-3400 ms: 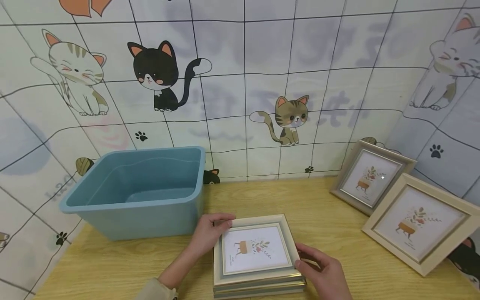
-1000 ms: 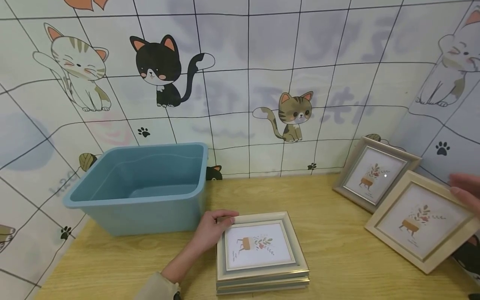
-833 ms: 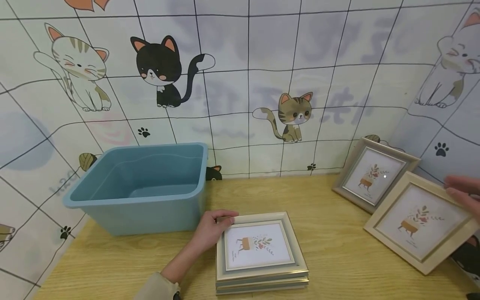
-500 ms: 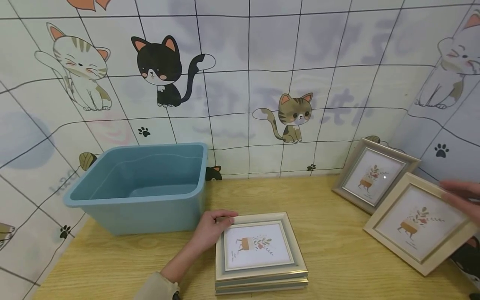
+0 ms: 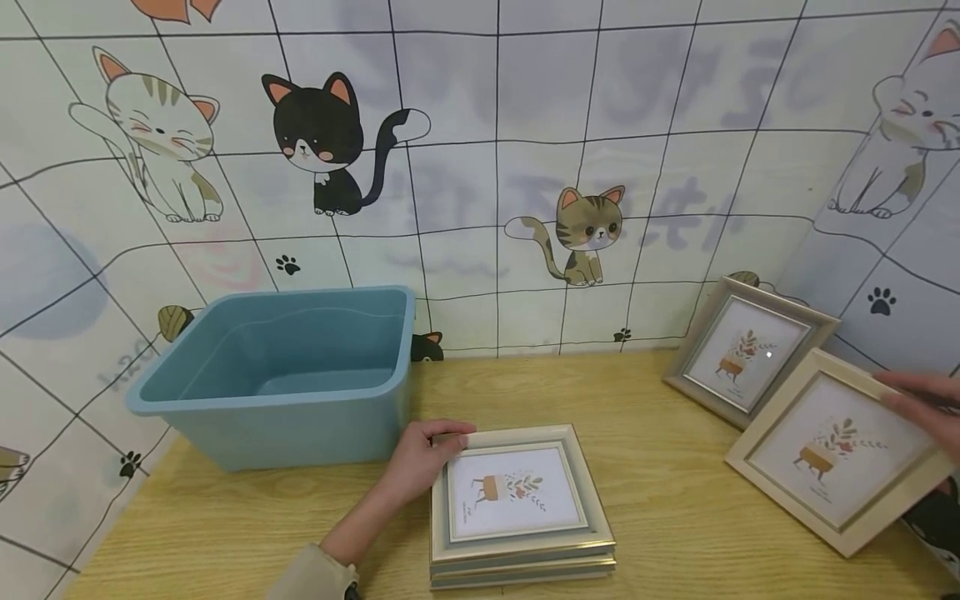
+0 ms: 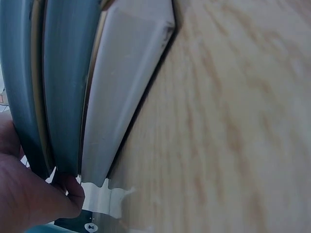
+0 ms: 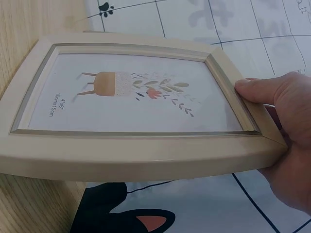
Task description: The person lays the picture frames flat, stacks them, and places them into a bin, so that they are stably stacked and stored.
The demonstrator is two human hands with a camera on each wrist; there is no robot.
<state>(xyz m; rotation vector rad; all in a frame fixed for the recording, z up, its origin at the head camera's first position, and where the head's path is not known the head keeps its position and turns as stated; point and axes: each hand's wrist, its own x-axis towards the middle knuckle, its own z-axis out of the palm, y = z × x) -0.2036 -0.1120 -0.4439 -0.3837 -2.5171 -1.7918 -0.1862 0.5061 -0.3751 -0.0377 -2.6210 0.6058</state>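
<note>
On the table lies a stack of cream and gold-edged picture frames, the top one showing a plant print. My left hand grips the stack at its far left corner; in the left wrist view, thumb and fingers hold the ends of the frames' blue-grey sides. At the right, a larger cream picture frame leans tilted. My right hand grips its upper right side. The right wrist view shows the thumb on the front of the cream border, with the other fingers mostly hidden behind.
A blue plastic tub stands left of the stack, against the cat-patterned wall covering. Behind the cream frame leans a taupe picture frame with a silver inner edge. Bare wooden tabletop lies between the stack and the leaning frames.
My right hand has left the stack's right edge, moved right and taken hold of the leaning cream picture frame. That frame has barely shifted. My left hand stays on the stack.
</note>
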